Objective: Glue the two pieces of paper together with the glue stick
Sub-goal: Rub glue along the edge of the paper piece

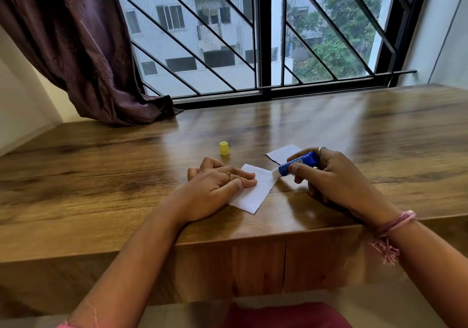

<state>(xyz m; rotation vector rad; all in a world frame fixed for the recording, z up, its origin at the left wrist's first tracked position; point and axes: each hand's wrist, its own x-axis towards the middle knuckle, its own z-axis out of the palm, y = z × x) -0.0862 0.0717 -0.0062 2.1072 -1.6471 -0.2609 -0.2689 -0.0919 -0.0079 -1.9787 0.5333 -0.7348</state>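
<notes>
Blue glue stick (298, 165), uncapped, white tip touching the right edge of a white paper piece (255, 193) on the wooden desk (101, 175); gripped in the right hand (329, 175), fingers and thumb curled round the barrel. Left hand (217, 188) flat on the paper's left part, fingers straight, pressing it down. Second paper piece (282, 154) just behind the glue stick. Yellow cap (224, 148) upright beyond the left hand. Barred window (263, 36) and purple curtain (76, 49) behind.
</notes>
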